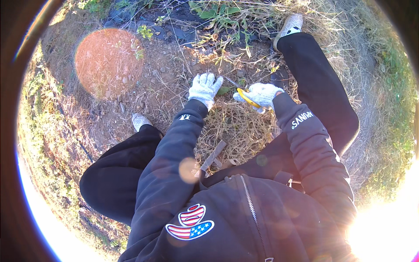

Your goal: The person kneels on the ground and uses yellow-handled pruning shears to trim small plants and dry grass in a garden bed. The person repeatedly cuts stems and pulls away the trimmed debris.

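Both hands wear pale knit work gloves. My left hand (pixel 204 88) rests palm down at the bare soil, its fingers spread a little at some dry stems; no object shows in it. To its right my right hand (pixel 262 94) is closed round a yellow-handled cutting tool (pixel 247 98), which looks like scissors or small shears. The tool's thin metal blade points up and left, towards my left fingertips. A green leaf (pixel 224 90) lies between the two hands. Cut or dry grass (pixel 239 127) covers the ground just below them.
Black ground sheeting (pixel 157 28) with weeds and dry grass over it runs along the top. Small stones lie in the soil (pixel 157 72) at the left. My shoes stand at either side (pixel 140 121) (pixel 291 28). A loose strap (pixel 214 154) hangs near my lap.
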